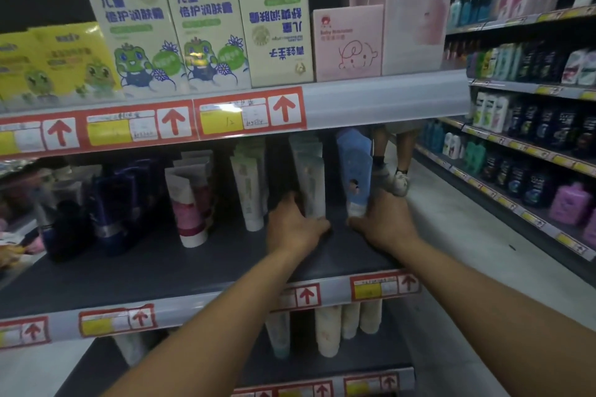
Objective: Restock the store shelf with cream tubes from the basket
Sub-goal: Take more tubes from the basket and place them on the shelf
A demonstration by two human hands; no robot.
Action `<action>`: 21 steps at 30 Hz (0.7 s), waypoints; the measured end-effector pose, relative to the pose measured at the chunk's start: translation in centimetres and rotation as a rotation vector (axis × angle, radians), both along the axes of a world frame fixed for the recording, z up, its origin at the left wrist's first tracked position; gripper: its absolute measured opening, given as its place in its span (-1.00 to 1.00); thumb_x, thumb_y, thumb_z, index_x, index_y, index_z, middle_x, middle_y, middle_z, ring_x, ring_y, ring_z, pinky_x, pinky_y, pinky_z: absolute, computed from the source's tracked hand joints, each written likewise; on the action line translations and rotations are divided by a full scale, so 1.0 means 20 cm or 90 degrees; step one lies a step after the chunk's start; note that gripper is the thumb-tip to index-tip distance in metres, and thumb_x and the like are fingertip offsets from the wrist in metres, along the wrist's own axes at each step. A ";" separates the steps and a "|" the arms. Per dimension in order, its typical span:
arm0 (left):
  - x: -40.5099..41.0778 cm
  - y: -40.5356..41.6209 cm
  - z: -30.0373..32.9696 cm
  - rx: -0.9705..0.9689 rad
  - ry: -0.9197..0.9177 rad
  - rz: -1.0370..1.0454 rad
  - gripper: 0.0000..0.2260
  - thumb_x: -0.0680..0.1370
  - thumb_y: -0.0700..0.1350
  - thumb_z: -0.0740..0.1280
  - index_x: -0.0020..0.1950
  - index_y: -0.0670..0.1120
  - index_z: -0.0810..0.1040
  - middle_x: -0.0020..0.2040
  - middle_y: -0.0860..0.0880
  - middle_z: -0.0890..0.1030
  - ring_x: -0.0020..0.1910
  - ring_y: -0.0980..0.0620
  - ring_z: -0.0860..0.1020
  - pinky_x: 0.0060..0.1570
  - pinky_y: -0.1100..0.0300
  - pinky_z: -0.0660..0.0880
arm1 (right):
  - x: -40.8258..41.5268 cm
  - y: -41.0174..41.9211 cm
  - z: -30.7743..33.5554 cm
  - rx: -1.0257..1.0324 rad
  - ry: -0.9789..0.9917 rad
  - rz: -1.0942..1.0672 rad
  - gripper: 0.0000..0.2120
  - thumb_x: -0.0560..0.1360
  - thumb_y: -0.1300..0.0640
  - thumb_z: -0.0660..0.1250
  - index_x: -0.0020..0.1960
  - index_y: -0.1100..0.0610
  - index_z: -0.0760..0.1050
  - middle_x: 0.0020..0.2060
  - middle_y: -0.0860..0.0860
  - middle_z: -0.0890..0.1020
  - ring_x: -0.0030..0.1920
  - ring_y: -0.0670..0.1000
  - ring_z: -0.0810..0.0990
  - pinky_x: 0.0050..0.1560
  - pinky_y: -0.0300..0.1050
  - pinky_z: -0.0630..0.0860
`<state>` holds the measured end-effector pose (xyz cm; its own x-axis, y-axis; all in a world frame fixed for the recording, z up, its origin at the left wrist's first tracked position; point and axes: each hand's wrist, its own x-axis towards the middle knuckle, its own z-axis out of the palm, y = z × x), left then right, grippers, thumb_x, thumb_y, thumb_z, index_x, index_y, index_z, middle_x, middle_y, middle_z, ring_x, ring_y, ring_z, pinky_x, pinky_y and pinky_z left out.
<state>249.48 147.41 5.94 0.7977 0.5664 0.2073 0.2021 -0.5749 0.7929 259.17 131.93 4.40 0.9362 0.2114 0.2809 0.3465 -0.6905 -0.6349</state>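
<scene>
Both my arms reach into the dark middle shelf. My left hand holds the base of a pale grey-green cream tube standing upright on its cap. My right hand grips the white cap end of a blue cream tube, upright at the right end of the shelf. A white-green tube stands just left of my left hand, and a white-pink tube farther left. The basket is out of view.
Dark purple tubes fill the shelf's left part. Cream-coloured boxes and pink boxes stand on the shelf above. Pale tubes stand on the shelf below. A person's legs show in the aisle, with bottle shelves on the right.
</scene>
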 end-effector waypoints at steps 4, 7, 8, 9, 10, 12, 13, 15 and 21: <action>0.02 0.03 -0.05 -0.040 -0.006 -0.021 -0.46 0.38 -0.04 0.64 0.31 0.03 0.57 0.23 0.03 0.68 0.23 -0.02 0.64 0.27 -0.03 0.60 | 0.04 0.02 -0.04 0.023 0.001 -0.003 -0.42 0.32 -0.08 0.64 0.24 0.09 0.55 0.08 0.08 0.70 0.06 0.12 0.68 0.02 -0.01 0.63; 0.03 0.04 -0.07 -0.025 -0.012 -0.027 -0.46 0.41 -0.03 0.61 0.36 0.03 0.57 0.26 0.02 0.67 0.25 -0.02 0.63 0.29 -0.03 0.58 | 0.05 0.02 -0.05 0.026 -0.008 -0.001 -0.42 0.34 -0.07 0.64 0.25 0.10 0.54 0.10 0.09 0.69 0.08 0.13 0.67 0.04 0.04 0.63; 0.04 0.04 -0.07 -0.019 -0.012 -0.027 -0.47 0.42 -0.03 0.60 0.37 0.03 0.57 0.28 0.02 0.67 0.26 -0.03 0.62 0.30 -0.03 0.58 | 0.05 0.03 -0.05 0.026 -0.013 0.000 -0.41 0.34 -0.07 0.64 0.26 0.10 0.53 0.10 0.09 0.68 0.09 0.13 0.67 0.06 0.06 0.63; 0.04 0.04 -0.07 -0.011 -0.014 -0.028 -0.48 0.43 -0.02 0.60 0.37 0.03 0.57 0.28 0.02 0.67 0.27 -0.03 0.62 0.30 -0.03 0.58 | 0.05 0.03 -0.05 0.024 -0.017 -0.002 -0.41 0.34 -0.07 0.64 0.27 0.10 0.53 0.11 0.10 0.68 0.10 0.14 0.66 0.08 0.08 0.64; 0.04 0.04 -0.07 -0.005 -0.015 -0.027 -0.49 0.44 -0.01 0.59 0.36 0.03 0.57 0.29 0.02 0.67 0.27 -0.04 0.62 0.29 -0.02 0.58 | 0.05 0.03 -0.05 0.023 -0.019 -0.005 -0.40 0.34 -0.07 0.64 0.27 0.10 0.53 0.12 0.10 0.67 0.10 0.14 0.66 0.08 0.08 0.64; 0.04 0.05 -0.08 0.000 -0.007 -0.023 -0.49 0.45 0.01 0.58 0.37 0.02 0.57 0.29 0.01 0.66 0.27 -0.04 0.62 0.28 -0.01 0.59 | 0.04 0.03 -0.05 0.020 -0.012 -0.012 -0.41 0.34 -0.07 0.65 0.25 0.10 0.52 0.12 0.10 0.66 0.11 0.13 0.65 0.07 0.07 0.63; 0.04 0.05 -0.08 0.001 -0.003 -0.022 -0.49 0.45 0.02 0.58 0.37 0.02 0.56 0.29 0.01 0.66 0.27 -0.04 0.62 0.28 -0.01 0.59 | 0.03 0.03 -0.04 0.016 -0.009 -0.016 -0.42 0.34 -0.07 0.65 0.24 0.11 0.52 0.11 0.10 0.65 0.10 0.13 0.64 0.05 0.05 0.62; 0.04 0.05 -0.08 0.006 0.001 -0.015 -0.49 0.46 0.03 0.59 0.37 0.02 0.56 0.29 0.02 0.66 0.27 -0.03 0.62 0.28 0.01 0.58 | 0.02 0.02 -0.03 0.004 -0.008 -0.022 -0.43 0.35 -0.08 0.65 0.21 0.12 0.51 0.08 0.11 0.64 0.09 0.14 0.63 -0.03 -0.03 0.55; 0.00 0.07 -0.04 0.005 0.037 -0.029 -0.37 0.45 0.01 0.62 0.45 -0.05 0.45 0.34 -0.03 0.62 0.32 -0.05 0.58 0.30 0.06 0.55 | -0.02 0.01 -0.01 0.022 -0.014 -0.010 -0.26 0.26 -0.15 0.66 0.29 0.09 0.42 0.14 0.08 0.64 0.12 0.13 0.63 0.02 -0.01 0.58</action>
<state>249.44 148.77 5.10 0.8335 0.5277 0.1638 0.2212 -0.5903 0.7763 258.74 132.18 4.18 0.9328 0.1864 0.3085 0.3500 -0.6734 -0.6512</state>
